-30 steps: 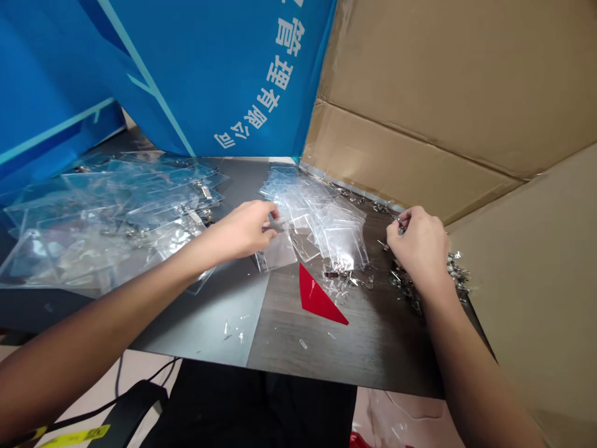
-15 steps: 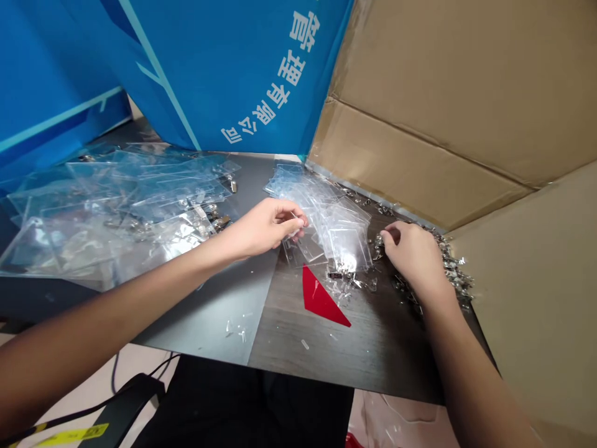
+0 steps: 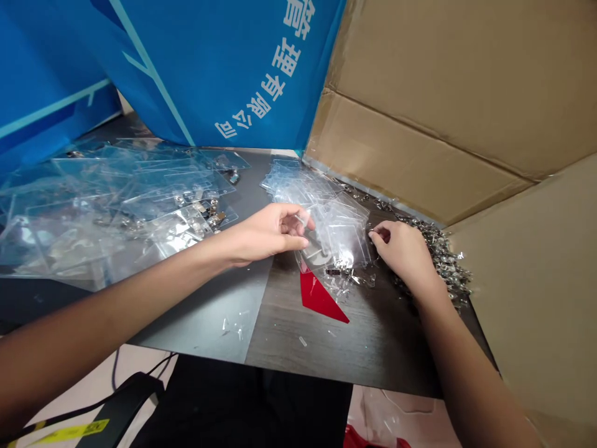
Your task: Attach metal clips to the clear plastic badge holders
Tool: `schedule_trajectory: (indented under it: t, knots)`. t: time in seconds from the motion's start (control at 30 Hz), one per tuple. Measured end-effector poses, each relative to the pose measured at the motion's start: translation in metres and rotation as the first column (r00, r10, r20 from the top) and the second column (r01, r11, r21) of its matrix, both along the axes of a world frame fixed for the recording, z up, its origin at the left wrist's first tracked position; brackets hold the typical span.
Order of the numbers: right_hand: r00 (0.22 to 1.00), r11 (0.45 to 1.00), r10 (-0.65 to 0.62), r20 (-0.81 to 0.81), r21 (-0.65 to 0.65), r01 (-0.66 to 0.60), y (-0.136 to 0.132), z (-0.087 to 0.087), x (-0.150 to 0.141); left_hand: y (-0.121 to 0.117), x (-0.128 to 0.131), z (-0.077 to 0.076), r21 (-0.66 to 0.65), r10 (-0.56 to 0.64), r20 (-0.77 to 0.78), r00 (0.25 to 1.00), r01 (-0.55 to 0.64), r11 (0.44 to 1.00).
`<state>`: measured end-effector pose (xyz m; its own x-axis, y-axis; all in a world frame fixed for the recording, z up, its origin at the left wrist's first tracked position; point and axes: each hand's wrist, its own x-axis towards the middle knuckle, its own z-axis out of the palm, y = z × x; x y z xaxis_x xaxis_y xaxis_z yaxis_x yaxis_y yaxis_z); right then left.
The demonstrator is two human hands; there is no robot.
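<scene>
My left hand (image 3: 282, 231) is over the near end of a row of clear plastic badge holders (image 3: 345, 227). Its thumb and fingers are apart, with a loose clear holder (image 3: 317, 254) just beyond the fingertips. To the right, the thumb and forefinger of my right hand (image 3: 402, 249) are pinched together at the row's right edge. What they pinch is mostly hidden, but metal showed at these fingertips a moment ago, like a small metal clip. Behind this hand lies a heap of metal clips (image 3: 450, 267).
At the left is a wide pile of clear holders with metal clips (image 3: 107, 193). A red triangular piece (image 3: 321, 300) and small clear scraps (image 3: 342, 286) lie near the middle. A blue printed panel (image 3: 224, 74) and cardboard (image 3: 429, 112) stand at the back.
My left hand has moved right, from a holder at the grey part to the row's near end, and its fingers have spread. My right hand has come left, away from the clip heap.
</scene>
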<state>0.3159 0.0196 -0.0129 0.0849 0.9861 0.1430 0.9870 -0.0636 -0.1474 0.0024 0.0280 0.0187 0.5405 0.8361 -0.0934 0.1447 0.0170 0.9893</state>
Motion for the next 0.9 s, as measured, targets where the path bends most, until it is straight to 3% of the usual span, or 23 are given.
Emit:
schedule_trajectory:
  t: [0.23,0.3,0.37,0.43,0.5,0.57,0.6,0.63,0.7,0.8,0.9]
  knots:
    - [0.998,0.995,-0.036,-0.056,0.092,0.041,0.001,0.004,-0.001,-0.007,0.000,0.009,0.068,-0.132,0.054,0.990,0.128,0.989]
    - [0.989,0.989,-0.041,-0.143,0.133,0.060,0.000,0.008,-0.004,-0.006,0.001,0.008,0.070,-0.159,0.087,0.983,0.153,0.986]
    - [0.944,0.983,0.021,-0.330,0.179,0.040,-0.002,0.011,-0.009,-0.006,0.001,0.006,0.067,-0.192,0.103,0.976,0.186,0.980]
    - [0.795,0.984,0.143,-0.589,0.173,-0.049,-0.007,0.013,-0.018,-0.005,0.002,0.003,0.076,-0.228,0.113,0.967,0.220,0.972]
    - [0.542,0.971,0.196,-0.817,0.086,-0.223,-0.014,0.015,-0.032,-0.006,0.003,0.002,0.111,-0.263,0.113,0.958,0.251,0.962]
    - [0.317,0.903,0.123,-0.940,-0.026,-0.428,-0.024,0.016,-0.048,-0.008,0.004,0.002,0.167,-0.272,0.092,0.958,0.254,0.953]
    - [0.255,0.856,0.087,-0.963,-0.059,-0.514,-0.030,0.017,-0.055,-0.009,0.005,0.003,0.195,-0.269,0.079,0.960,0.249,0.948]
    - [0.237,0.814,0.073,-0.969,-0.080,-0.576,-0.035,0.017,-0.062,-0.009,0.005,0.003,0.221,-0.261,0.067,0.963,0.241,0.945]
    - [0.232,0.791,0.102,-0.967,-0.063,-0.609,-0.042,0.017,-0.071,-0.008,0.006,0.003,0.248,-0.243,0.048,0.969,0.224,0.942]
    - [0.236,0.848,0.153,-0.960,0.005,-0.529,-0.046,0.016,-0.075,-0.004,0.008,-0.002,0.208,-0.161,0.084,0.983,0.141,0.968]
    - [0.270,0.906,0.230,-0.935,0.105,-0.409,-0.045,0.016,-0.074,-0.003,0.008,-0.008,0.150,0.114,0.164,0.980,-0.139,0.979]
